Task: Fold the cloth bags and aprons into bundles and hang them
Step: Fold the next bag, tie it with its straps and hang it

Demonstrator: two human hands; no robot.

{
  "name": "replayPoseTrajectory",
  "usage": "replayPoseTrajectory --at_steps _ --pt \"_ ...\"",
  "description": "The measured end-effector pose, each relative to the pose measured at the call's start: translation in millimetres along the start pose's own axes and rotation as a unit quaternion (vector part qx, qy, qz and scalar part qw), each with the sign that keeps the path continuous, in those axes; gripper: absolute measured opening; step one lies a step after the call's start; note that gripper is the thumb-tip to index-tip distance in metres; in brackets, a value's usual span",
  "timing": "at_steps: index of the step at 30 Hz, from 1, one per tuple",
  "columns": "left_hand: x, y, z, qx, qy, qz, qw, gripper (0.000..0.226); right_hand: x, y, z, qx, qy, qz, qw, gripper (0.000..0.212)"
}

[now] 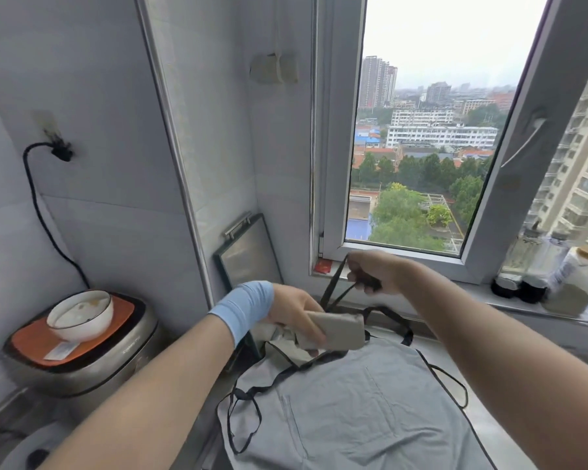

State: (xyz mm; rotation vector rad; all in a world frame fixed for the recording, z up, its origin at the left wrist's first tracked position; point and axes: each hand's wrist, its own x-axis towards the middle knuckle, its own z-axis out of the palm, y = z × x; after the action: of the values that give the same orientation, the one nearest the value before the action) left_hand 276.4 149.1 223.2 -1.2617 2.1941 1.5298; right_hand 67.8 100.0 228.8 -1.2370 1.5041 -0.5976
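A grey apron [347,412] with black edging lies spread on the counter below both hands. Above its top edge, the left hand [294,313] grips a folded beige cloth bag [336,330], fingers wrapped around the bundle. The right hand [375,271], just above, pinches the bag's dark straps [333,290] taut between closed fingers.

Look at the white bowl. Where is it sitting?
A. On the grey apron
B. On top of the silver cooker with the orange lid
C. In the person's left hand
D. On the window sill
B: the white bowl rests on the orange top of the silver cooker at the left, well away from the grey apron and the left hand, which grips a folded beige bundle.
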Motion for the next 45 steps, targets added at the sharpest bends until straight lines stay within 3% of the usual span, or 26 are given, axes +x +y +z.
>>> replayPoseTrajectory --at_steps 2,4,9,12,14,16,20,23,25,29,34,39,42,45 --pt "12 -6 8 0.127 0.062 -0.076 0.987 0.035 -9 -19 -3 0.0 -0.013 -0.03 0.999 0.026" --pt "23 -15 14 0.134 0.122 -0.104 0.978 0.034 -21 -33 -1 -0.003 -0.034 -0.057 0.998 0.027" --pt "31 -39 9 -0.059 0.235 -0.106 0.965 0.034 -37 -36 14 -0.008 -0.111 -0.105 0.988 0.028" --pt "32 -56 -2 -0.207 0.375 -0.078 0.9 0.035 -36 -14 18 0.12 -0.244 -0.092 0.958 0.024" --pt "27 -60 -10 -0.342 0.401 0.002 0.85 0.035 -34 10 23 0.212 -0.322 -0.054 0.921 0.019" --pt "20 -58 -16 -0.378 0.396 0.058 0.835 0.026 -27 35 31 0.285 -0.334 -0.009 0.898 0.015" --pt "7 -38 -12 -0.321 0.326 0.085 0.885 0.026 -10 61 38 0.325 -0.27 0.078 0.903 0.014" --pt "11 -42 -7 -0.144 0.24 0.1 0.955 0.042 0 67 33 0.228 -0.224 0.122 0.94 0.015" --pt "16 -41 -2 -0.03 0.226 0.071 0.971 0.045 7 68 28 0.145 -0.209 0.136 0.958 0.017" --pt "30 -30 12 0.088 0.228 0.03 0.969 0.041 5 55 29 -0.054 -0.175 0.124 0.975 0.019" --pt "50 -31 29 0.227 0.264 -0.006 0.937 0.018 2 51 44 -0.248 -0.029 0.032 0.968 0.026" --pt "78 -47 50 0.271 0.284 -0.037 0.919 0.011 -1 82 58 -0.288 0.01 -0.031 0.957 0.021" --pt "98 -61 76 0.24 0.277 -0.036 0.93 0.004 4 120 62 -0.334 0.029 -0.067 0.94 0.018" --pt "124 -79 107 0.191 0.251 -0.03 0.948 0.017 14 171 70 -0.332 0.053 -0.096 0.937 0.013"
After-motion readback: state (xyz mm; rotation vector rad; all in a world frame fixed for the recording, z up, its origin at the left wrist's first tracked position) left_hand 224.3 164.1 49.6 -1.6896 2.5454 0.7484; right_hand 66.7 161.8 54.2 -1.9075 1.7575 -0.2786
